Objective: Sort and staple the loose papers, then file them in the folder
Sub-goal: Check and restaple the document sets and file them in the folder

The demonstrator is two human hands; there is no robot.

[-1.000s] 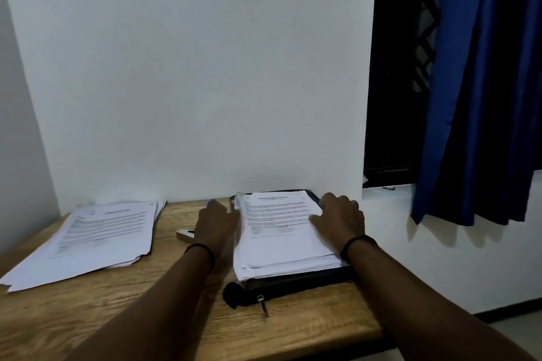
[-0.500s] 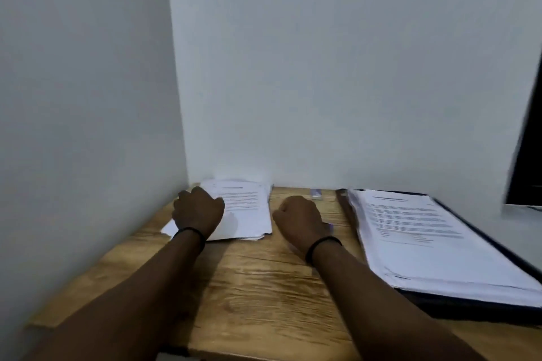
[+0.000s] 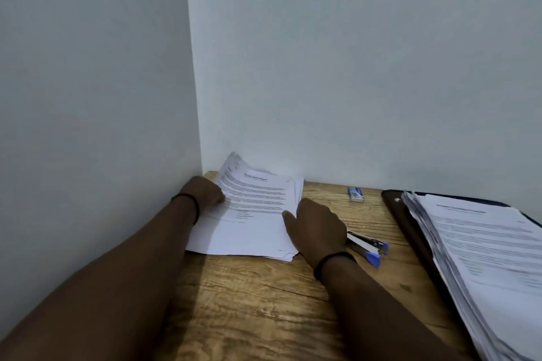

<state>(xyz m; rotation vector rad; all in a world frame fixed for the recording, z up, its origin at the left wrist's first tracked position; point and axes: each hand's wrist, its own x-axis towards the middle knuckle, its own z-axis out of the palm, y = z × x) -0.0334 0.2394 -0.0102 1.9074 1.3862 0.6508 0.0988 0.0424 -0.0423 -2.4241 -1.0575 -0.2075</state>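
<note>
A stack of loose printed papers [image 3: 255,214] lies in the table's far left corner, its far left corner curling up against the wall. My left hand [image 3: 203,193] grips the stack's left edge, with the sheets running over its fingers. At the right edge my right hand [image 3: 318,224] holds the stack, thumb on the top sheet and fingers curled down at the side. A blue and silver stapler [image 3: 370,248] lies just right of my right wrist. The black folder [image 3: 410,231] lies open at the right under a thick pile of printed papers [image 3: 481,255].
A small blue staple box [image 3: 355,194] sits near the back wall between the two stacks. The wooden table [image 3: 264,308] fits into a corner of two white walls. Bare wood shows in front of the loose stack.
My view swung left from the folder to the corner stack. Both hands left the folder's pile, moved to the loose papers and now hold their edges. The stapler has come into view.
</note>
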